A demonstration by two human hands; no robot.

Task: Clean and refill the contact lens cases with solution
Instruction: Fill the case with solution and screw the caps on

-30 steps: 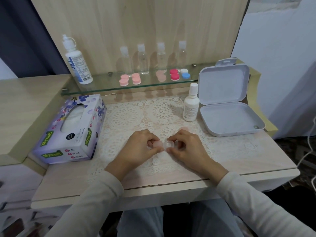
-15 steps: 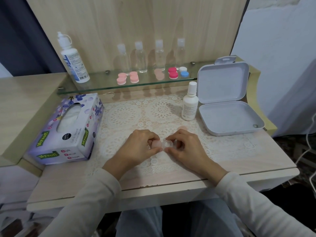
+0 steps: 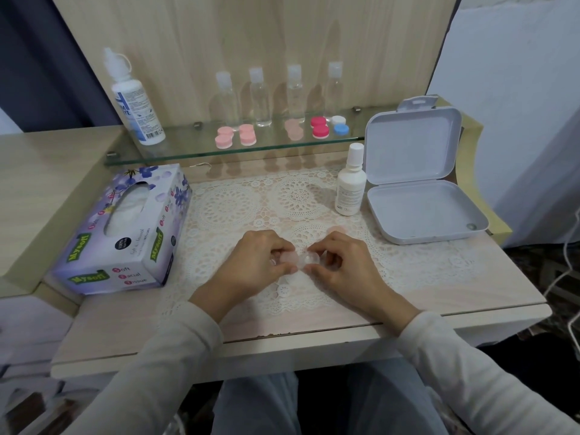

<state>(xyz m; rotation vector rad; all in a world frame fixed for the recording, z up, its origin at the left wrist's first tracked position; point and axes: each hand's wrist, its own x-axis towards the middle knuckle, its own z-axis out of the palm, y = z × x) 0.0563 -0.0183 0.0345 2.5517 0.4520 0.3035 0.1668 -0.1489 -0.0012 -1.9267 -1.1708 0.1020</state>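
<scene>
Case pinched by left hand, right hand — tissue box, bottle well apart.

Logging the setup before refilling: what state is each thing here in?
contact lens case, pinched by left hand and right hand; right well looks uncapped
loose pink cap, lying on lace mat
small white bottle, upright, capped
large solution bottle, upright, capped
white box, lid open
shelf lens cases, capped
tissue box, open, tissue inside
</scene>
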